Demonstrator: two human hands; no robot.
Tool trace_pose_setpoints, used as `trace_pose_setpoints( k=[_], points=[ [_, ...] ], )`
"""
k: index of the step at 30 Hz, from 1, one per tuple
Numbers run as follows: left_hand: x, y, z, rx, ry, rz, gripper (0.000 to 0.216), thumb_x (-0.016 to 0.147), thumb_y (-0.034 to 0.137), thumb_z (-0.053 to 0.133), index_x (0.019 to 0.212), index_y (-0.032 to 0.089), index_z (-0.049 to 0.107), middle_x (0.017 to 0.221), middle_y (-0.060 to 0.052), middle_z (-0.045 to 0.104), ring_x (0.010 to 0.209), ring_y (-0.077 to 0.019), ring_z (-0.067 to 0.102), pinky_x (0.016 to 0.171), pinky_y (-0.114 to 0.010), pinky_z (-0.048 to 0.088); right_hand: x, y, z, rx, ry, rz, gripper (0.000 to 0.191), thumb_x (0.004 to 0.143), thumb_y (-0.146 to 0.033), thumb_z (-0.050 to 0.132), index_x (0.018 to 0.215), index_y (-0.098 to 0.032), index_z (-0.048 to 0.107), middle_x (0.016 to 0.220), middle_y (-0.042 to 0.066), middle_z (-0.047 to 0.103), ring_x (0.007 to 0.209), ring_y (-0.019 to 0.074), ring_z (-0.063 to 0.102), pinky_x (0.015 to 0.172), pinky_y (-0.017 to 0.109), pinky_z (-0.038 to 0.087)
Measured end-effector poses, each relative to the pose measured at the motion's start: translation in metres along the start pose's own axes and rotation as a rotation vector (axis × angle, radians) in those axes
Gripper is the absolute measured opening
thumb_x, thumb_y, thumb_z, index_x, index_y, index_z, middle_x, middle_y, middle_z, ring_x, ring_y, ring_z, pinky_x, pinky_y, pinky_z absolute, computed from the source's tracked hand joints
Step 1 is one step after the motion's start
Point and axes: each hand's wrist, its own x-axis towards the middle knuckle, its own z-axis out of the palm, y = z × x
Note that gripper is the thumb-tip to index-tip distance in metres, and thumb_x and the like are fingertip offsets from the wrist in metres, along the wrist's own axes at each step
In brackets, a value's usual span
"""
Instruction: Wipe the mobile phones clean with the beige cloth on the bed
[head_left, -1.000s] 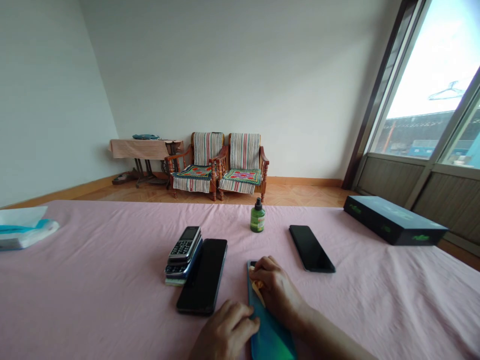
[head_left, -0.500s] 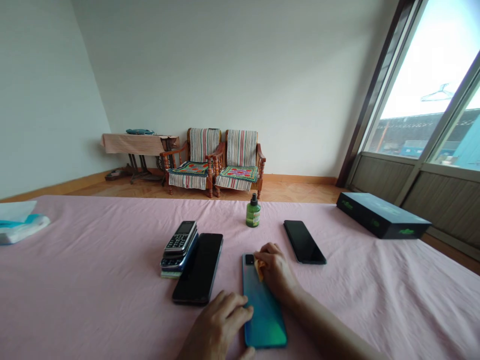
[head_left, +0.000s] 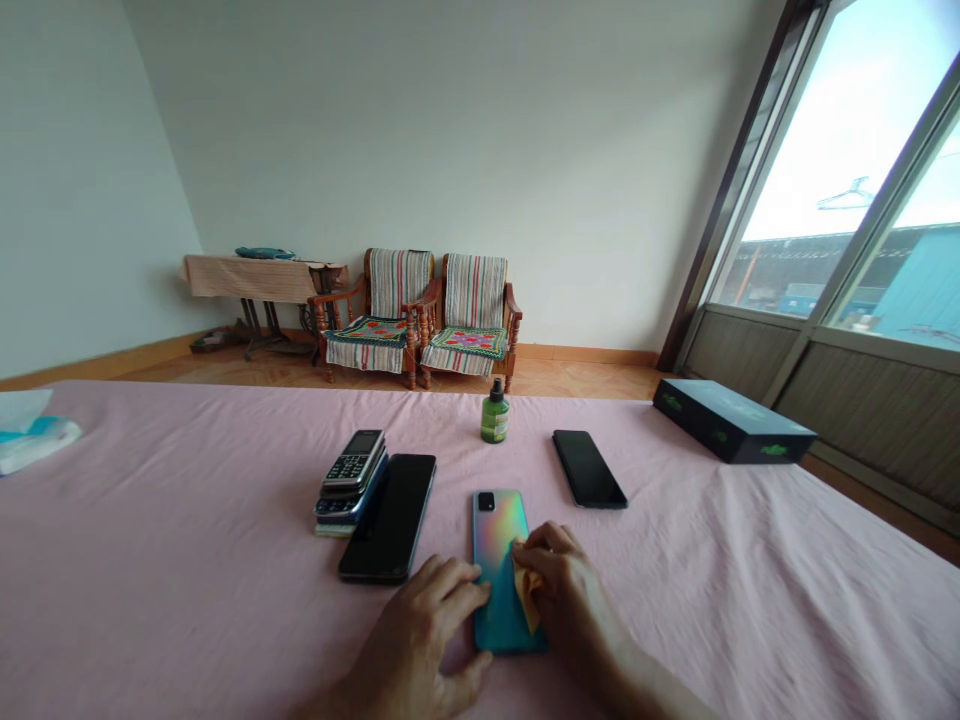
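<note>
A blue-green phone [head_left: 496,530] lies back-up on the pink tablecloth [head_left: 187,560]. My left hand [head_left: 424,640] rests beside it with spread fingers, the fingertips touching its left edge. My right hand [head_left: 566,590] presses a small yellow cloth [head_left: 527,592] onto the phone's lower half, fingers closed round the cloth. A large black phone [head_left: 390,515] lies to the left, next to a stack of keypad phones [head_left: 351,480]. Another black phone [head_left: 589,468] lies to the right. A small green bottle [head_left: 495,412] stands behind them.
A dark flat box [head_left: 731,420] sits at the table's right edge. A tissue pack [head_left: 30,435] lies at the far left. Beyond the table stand two wooden armchairs [head_left: 420,320] and a covered side table [head_left: 255,275]; a large window fills the right.
My right hand has slid with the cloth from the phone's top, near the camera, down to its lower half. The view has shifted, so more of the phone's back shows.
</note>
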Motion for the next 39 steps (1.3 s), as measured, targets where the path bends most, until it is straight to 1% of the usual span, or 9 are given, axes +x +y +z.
trace_pose_setpoints(
  k=[4, 7, 13, 16, 19, 30, 35, 37, 39],
  points=[
    [0.002, 0.004, -0.003, 0.0, 0.016, -0.001, 0.041, 0.066, 0.005, 0.063, 0.104, 0.019, 0.064, 0.104, -0.006, 0.062, 0.097, -0.0235, 0.057, 0.089, -0.038, 0.05, -0.028, -0.005, -0.002, 0.023, -0.026, -0.033, 0.04, 0.067, 0.006, 0.048, 0.08, -0.024, 0.072, 0.083, 0.006, 0.06, 0.08, 0.0191, 0.055, 0.066, 0.025, 0.047],
    [0.003, 0.005, -0.004, -0.002, 0.018, -0.003, 0.042, 0.066, 0.005, 0.063, 0.105, 0.02, 0.064, 0.104, -0.006, 0.062, 0.098, -0.0235, 0.058, 0.089, -0.038, 0.051, -0.027, -0.004, -0.004, 0.034, -0.014, -0.035, 0.039, 0.068, 0.004, 0.046, 0.076, -0.023, 0.072, 0.081, 0.006, 0.061, 0.078, 0.0183, 0.057, 0.065, 0.024, 0.047],
    [0.002, 0.005, -0.007, -0.022, 0.009, -0.019, 0.043, 0.066, 0.008, 0.066, 0.106, 0.02, 0.064, 0.104, -0.006, 0.062, 0.098, -0.0227, 0.059, 0.089, -0.035, 0.051, 0.046, 0.016, -0.017, -0.044, 0.151, 0.039, 0.045, 0.061, 0.006, 0.043, 0.079, -0.019, 0.075, 0.08, 0.005, 0.065, 0.077, 0.0161, 0.062, 0.071, 0.024, 0.048],
    [0.001, 0.005, -0.007, -0.022, -0.003, -0.034, 0.044, 0.066, 0.008, 0.068, 0.108, 0.02, 0.064, 0.106, -0.006, 0.062, 0.101, -0.0226, 0.059, 0.091, -0.036, 0.05, 0.078, 0.031, -0.013, -0.07, 0.141, 0.055, 0.038, 0.063, 0.005, 0.047, 0.074, -0.018, 0.076, 0.077, 0.005, 0.067, 0.074, 0.0166, 0.063, 0.072, 0.025, 0.047],
    [0.001, 0.004, -0.007, -0.017, -0.014, -0.038, 0.044, 0.067, 0.008, 0.068, 0.109, 0.02, 0.064, 0.107, -0.006, 0.062, 0.103, -0.0226, 0.058, 0.093, -0.036, 0.049, 0.087, 0.039, -0.004, -0.088, 0.106, 0.066, 0.036, 0.064, 0.004, 0.049, 0.074, -0.017, 0.076, 0.076, 0.006, 0.068, 0.073, 0.0175, 0.064, 0.071, 0.025, 0.046],
    [0.004, 0.006, -0.008, -0.023, -0.034, -0.045, 0.042, 0.067, 0.008, 0.068, 0.107, 0.019, 0.064, 0.107, -0.006, 0.062, 0.102, -0.023, 0.058, 0.092, -0.036, 0.048, 0.019, 0.009, -0.007, -0.127, -0.012, 0.095, 0.031, 0.067, -0.001, 0.045, 0.06, -0.018, 0.07, 0.067, 0.004, 0.06, 0.064, 0.0152, 0.056, 0.059, 0.023, 0.039],
    [0.002, 0.007, -0.01, -0.037, -0.047, -0.04, 0.04, 0.071, 0.009, 0.065, 0.11, 0.02, 0.063, 0.108, -0.006, 0.06, 0.103, -0.0219, 0.057, 0.093, -0.035, 0.047, -0.015, -0.014, -0.033, -0.12, -0.175, 0.129, 0.032, 0.057, 0.001, 0.049, 0.067, -0.017, 0.073, 0.075, 0.007, 0.066, 0.073, 0.0188, 0.06, 0.061, 0.025, 0.04],
    [0.001, 0.006, -0.01, -0.042, -0.051, -0.041, 0.039, 0.072, 0.01, 0.065, 0.109, 0.02, 0.063, 0.109, -0.007, 0.06, 0.105, -0.0223, 0.056, 0.094, -0.035, 0.046, -0.017, -0.021, -0.047, -0.011, -0.303, 0.135, 0.033, 0.053, 0.0, 0.051, 0.067, -0.019, 0.074, 0.071, 0.005, 0.067, 0.067, 0.0174, 0.06, 0.057, 0.024, 0.039],
    [0.0, 0.005, -0.009, -0.061, -0.049, -0.052, 0.041, 0.072, 0.01, 0.065, 0.112, 0.021, 0.061, 0.113, -0.007, 0.058, 0.107, -0.0226, 0.055, 0.096, -0.035, 0.045, -0.01, -0.023, -0.055, 0.128, -0.295, 0.163, 0.028, 0.058, -0.004, 0.054, 0.068, -0.02, 0.075, 0.068, 0.003, 0.068, 0.064, 0.0159, 0.06, 0.055, 0.023, 0.039]
  ],
)
